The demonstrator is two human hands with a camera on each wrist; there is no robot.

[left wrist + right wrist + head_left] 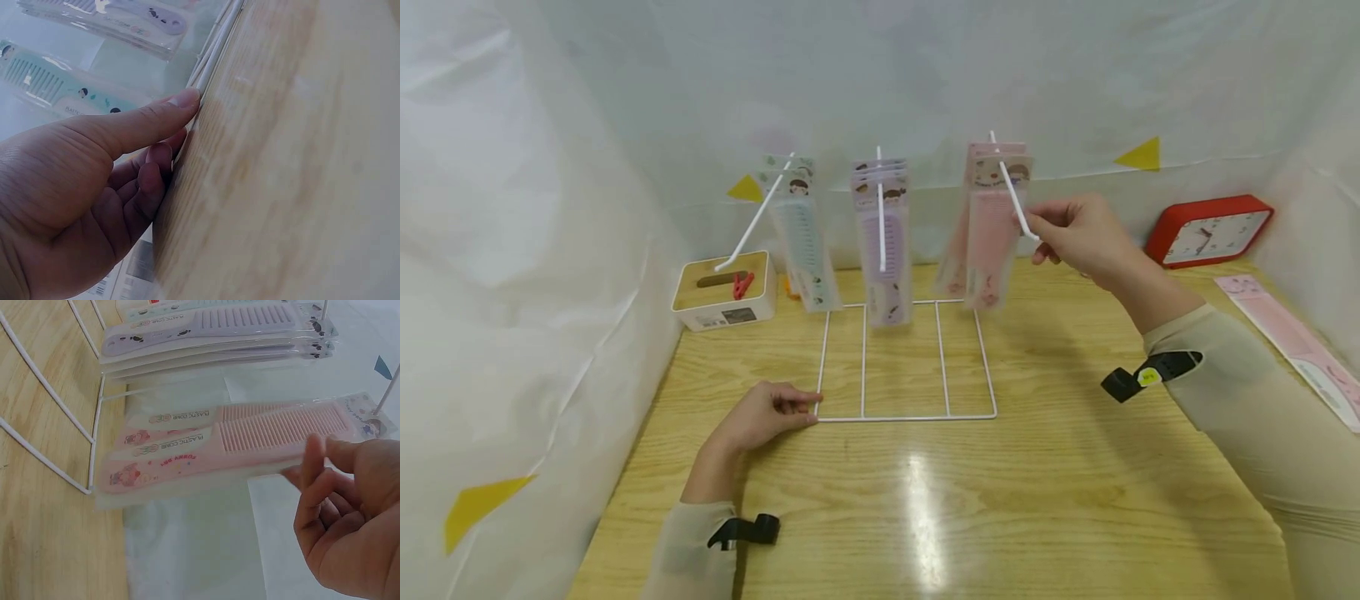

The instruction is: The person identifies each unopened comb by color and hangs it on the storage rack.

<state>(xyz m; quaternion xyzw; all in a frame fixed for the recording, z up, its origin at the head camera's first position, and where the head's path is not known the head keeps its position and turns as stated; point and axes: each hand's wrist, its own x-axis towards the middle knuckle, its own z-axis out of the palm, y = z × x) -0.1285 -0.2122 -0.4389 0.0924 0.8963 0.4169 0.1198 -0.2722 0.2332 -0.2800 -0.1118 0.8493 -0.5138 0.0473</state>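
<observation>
A white wire display rack (906,419) stands on the table, its three prongs pointing toward me. My left hand (769,412) pinches the front left corner of its base between thumb and fingers. Packaged green combs (805,242) hang from the left prong, purple combs (882,250) from the middle one. On the right prong hang pink combs (281,432), one pack slightly offset behind another. My right hand (1086,237) is beside the front pink pack, close to the prong's tip. In the right wrist view, its thumb and forefinger are near the pack's edge, the other fingers loosely bent.
Another pink comb pack (1296,342) lies on the table at the right. Behind it stands a red clock (1213,229). A white box with a wooden lid (724,287) sits at back left, a red clip (742,285) on top. White sheeting encloses the table's back and sides.
</observation>
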